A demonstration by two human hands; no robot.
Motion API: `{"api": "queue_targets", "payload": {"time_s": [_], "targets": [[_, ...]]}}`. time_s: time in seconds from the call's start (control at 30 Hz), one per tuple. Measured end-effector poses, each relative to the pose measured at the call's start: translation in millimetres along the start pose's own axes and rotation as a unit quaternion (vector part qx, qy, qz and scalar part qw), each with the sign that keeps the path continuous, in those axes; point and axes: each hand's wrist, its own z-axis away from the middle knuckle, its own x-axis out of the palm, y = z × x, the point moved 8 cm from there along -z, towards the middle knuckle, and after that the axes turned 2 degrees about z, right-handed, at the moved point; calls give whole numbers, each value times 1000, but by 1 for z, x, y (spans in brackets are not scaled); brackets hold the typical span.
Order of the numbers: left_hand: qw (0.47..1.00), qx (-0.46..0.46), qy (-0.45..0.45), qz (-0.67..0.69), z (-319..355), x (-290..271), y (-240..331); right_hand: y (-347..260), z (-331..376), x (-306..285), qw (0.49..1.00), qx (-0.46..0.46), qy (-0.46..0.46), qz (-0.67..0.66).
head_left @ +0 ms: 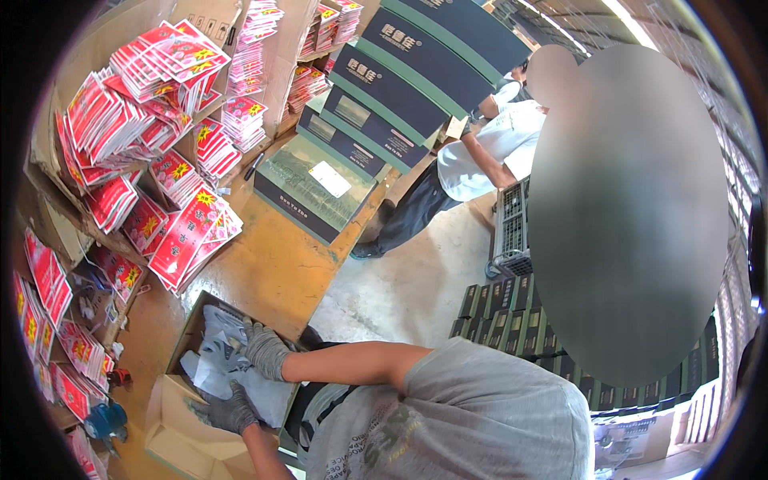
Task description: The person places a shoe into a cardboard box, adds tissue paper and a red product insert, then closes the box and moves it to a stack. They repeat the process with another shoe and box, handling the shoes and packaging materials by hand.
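Around the open box (pixel 189 332) spreads the desk (pixel 292 276), its hard yellow-brown top smooth but scuffed and stained. To the right of the box is the wearer's soft gray knit shirt (pixel 464 408), creased across the body, with faded print. Above and to the right of the box rises a leaning stack of flat, rigid cartons (pixel 408 76) in smooth dark card with green edges; beyond them a co-worker (pixel 496 148) in a white top and dark trousers bends forward over a pale, dull concrete floor (pixel 400 292). Above and to the left of the box, thin glossy red packets (pixel 108 120) are heaped in fanned, slippery-looking bundles among rough brown cardboard. Farther right of the box, slim dark boxes (pixel 512 320) stand in close rows. The open box itself is rectangular, dark along its walls, with plain tan card panels folded out on its lower side. Inside it lies crumpled gray-white sheeting (pixel 212 370); whether film or cloth, I cannot tell. Both hands wear gray knitted gloves: the right hand (pixel 268 350) rests on the sheeting, and whether its fingers pinch any I cannot tell; the left hand (pixel 226 410), at the box's lower side, has its fingers spread wide. Left of the box sits a small rounded blue object (pixel 106 420).
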Motion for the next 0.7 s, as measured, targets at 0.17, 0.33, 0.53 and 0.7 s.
{"api": "queue_targets", "payload": {"time_s": [0.17, 0.33, 0.53, 0.7], "targets": [[1000, -5, 22, -15, 6, -20, 3, -19, -10, 14, 997, -26, 29, 60], [999, 27, 11, 19, 5, -8, 6, 4, 19, -4, 989, -95, 112, -8], [990, 53, 84, 104, 5, 3, 5, 55, 17, 23, 975, -96, 102, -175], [984, 82, 122, 105, -5, 3, 14, 55, 6, 25, 968, -107, 157, -165]]}}
